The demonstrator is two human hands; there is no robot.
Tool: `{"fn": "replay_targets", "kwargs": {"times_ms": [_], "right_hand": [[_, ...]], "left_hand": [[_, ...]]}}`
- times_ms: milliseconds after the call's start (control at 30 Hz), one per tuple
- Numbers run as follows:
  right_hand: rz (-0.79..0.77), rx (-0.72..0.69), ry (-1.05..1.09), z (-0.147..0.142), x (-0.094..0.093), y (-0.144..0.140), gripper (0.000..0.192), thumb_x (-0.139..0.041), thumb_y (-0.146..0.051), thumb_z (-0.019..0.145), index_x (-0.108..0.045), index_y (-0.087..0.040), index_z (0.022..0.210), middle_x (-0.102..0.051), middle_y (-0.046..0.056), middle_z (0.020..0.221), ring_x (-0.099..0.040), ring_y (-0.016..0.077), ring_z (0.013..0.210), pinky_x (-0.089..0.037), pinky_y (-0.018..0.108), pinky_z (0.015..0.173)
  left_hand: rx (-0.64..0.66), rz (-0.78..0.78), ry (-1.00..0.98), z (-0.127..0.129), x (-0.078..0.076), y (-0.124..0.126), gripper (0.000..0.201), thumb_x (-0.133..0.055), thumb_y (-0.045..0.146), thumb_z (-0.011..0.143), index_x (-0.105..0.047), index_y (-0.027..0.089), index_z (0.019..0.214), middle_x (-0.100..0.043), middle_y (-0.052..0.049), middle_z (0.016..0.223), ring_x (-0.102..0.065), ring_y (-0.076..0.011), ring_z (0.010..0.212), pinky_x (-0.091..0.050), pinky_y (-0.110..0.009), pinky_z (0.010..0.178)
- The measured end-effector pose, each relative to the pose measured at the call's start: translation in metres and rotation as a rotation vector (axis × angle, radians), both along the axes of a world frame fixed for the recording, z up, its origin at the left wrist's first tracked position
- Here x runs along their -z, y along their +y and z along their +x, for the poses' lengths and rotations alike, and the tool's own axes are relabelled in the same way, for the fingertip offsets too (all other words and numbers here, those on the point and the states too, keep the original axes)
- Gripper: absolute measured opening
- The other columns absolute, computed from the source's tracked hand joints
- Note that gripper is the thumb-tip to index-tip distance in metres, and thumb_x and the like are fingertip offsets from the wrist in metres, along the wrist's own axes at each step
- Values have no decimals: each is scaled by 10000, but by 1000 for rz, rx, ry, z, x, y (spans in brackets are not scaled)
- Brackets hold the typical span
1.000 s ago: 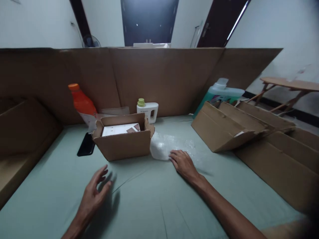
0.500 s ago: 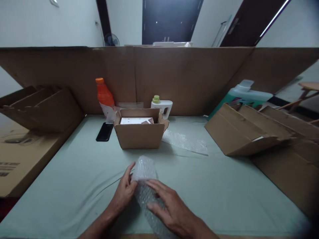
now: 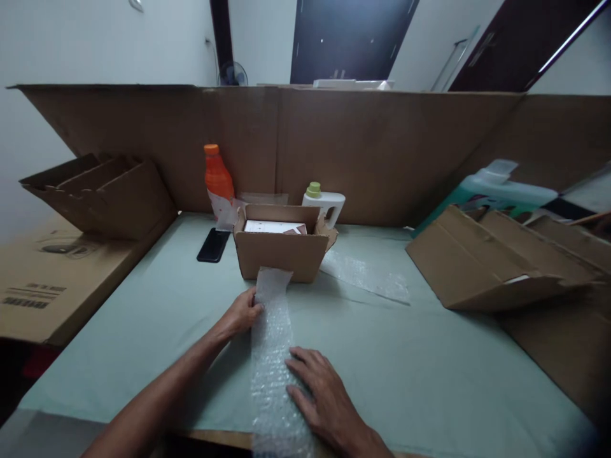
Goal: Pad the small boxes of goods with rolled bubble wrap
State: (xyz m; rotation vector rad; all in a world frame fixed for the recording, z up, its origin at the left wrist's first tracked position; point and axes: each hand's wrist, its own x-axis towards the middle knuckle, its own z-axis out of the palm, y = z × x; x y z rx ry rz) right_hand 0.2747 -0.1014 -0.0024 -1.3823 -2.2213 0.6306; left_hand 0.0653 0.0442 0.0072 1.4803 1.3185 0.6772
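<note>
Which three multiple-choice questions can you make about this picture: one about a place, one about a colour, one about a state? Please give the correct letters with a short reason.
1. Where does the black phone lie?
A. left of the open cardboard box
B. inside the box
C. on the bubble wrap strip

2. What colour is the cap of the white jug behind the box?
A. orange
B. green
C. black

3. How is the bubble wrap strip under the hands?
A. rolled up tight
B. spread flat on the table
C. stuffed into the box

Answers:
1 A: the phone lies on the table just left of the box.
2 B: the jug's cap is light green.
3 B: the left hand and right hand press it flat.
</note>
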Motion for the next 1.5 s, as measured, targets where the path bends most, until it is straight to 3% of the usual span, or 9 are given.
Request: {"fn": "replay_targets", "kwargs": {"times_ms": [200,433,667,767,867,1033,1133,1333,1500], "right_hand": [[-72,-19,123,16,-17,10,267,-622,-269,884,-701,-239,1137,-737,86,1183,-673,272,1097,-496,483,996],[48,442,299,64,-30,136,593,-624,-429,801,-573,-166,1330,-659,172,1288,-667,314,1073,-566,430,797],[66,415,325,28,-15,211,452,-511,-326,854,-611,-142,1255,-732,128,1121,-688,258,952,-553,390,827],[67,410,289,38,-8,209,514,-522,-336,872,-550,-153,1352,-697,132,1235,-673,250,1047,-550,371,858],[90,471,177,82,-7,191,499,-504,-346,887,-566,-170,1350,-662,139,1304,-650,264,1115,-547,399,874],[130,587,-125,163,-15,157,403,-557,-256,802,-693,-175,1172,-678,155,1280,-580,336,1216,-445,507,1014],[105,586,-285,180,-20,154,305,-593,-215,775,-739,-172,1040,-706,162,1226,-589,357,1186,-415,510,1007],[67,539,-468,173,-40,137,262,-497,-208,884,-740,-157,798,-753,189,929,-663,346,976,-422,456,874],[-49,411,-432,154,-59,78,283,-541,-374,918,-763,-215,992,-784,105,963,-716,277,880,-493,347,750]], "left_hand": [[-176,184,251,-17,-2,6,474,-740,322,665,-667,211,1120,-602,15,694,-610,-230,757,-447,-324,747],[-366,399,141,-37,-11,34,817,-634,435,751,-380,164,1479,-545,-175,1345,-618,-285,1063,-517,-375,780],[-324,420,52,-19,-12,71,599,-557,294,809,-490,148,1386,-672,-114,1178,-639,-235,986,-531,-331,789],[-328,407,78,-33,-16,71,710,-579,282,806,-390,151,1477,-587,-148,1363,-592,-283,1161,-524,-394,906],[-331,441,158,-53,-8,36,811,-627,336,811,-309,156,1534,-442,-183,1527,-481,-353,1334,-421,-529,1078],[100,722,401,-70,38,-51,477,-609,378,879,-592,267,1343,-595,-116,1416,-479,-358,1360,-398,-562,1117],[250,740,471,-64,54,-68,400,-632,371,866,-663,270,1251,-622,-119,1386,-505,-381,1335,-413,-590,1092],[260,702,597,-54,33,-66,430,-625,332,853,-652,203,1262,-593,-171,1395,-501,-384,1332,-374,-607,1108],[307,776,580,-41,24,-96,502,-628,343,876,-580,221,1360,-462,-167,1531,-399,-379,1420,-350,-593,1132]]}}
